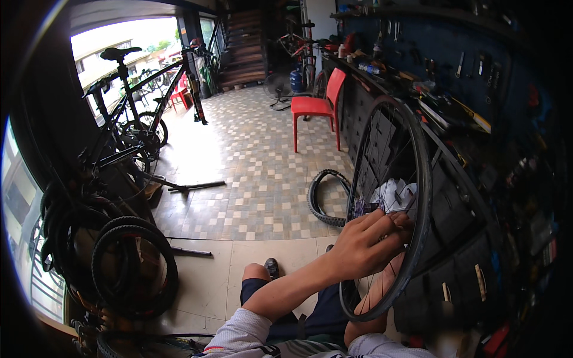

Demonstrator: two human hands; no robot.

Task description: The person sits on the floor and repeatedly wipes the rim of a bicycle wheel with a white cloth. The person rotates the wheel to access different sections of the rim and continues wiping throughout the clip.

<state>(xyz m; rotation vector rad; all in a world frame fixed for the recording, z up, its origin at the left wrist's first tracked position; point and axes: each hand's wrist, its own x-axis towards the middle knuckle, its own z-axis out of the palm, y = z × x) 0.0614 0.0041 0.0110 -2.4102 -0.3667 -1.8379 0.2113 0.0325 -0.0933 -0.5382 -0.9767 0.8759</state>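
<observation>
Left hand point(365, 243) and right hand point(405, 225) are close together at the middle of one upright spoked wheel point(424, 179), just right of the person's lap; the left's fingers curl, the right is mostly hidden, and whether either clamps anything I cannot tell. One loose tyre point(313, 200) and two red chairs point(312, 106) stand out on the patterned tile floor point(250, 179); shadow obscures the cluttered counter point(439, 142) rightward

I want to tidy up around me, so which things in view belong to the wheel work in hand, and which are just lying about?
Belongs:
spoked bicycle wheel, with your left hand at it

Seemingly lying about:
knobby tyre beyond it, though it might belong
red chair
electric fan
dark bicycle
black tyres at left
</observation>
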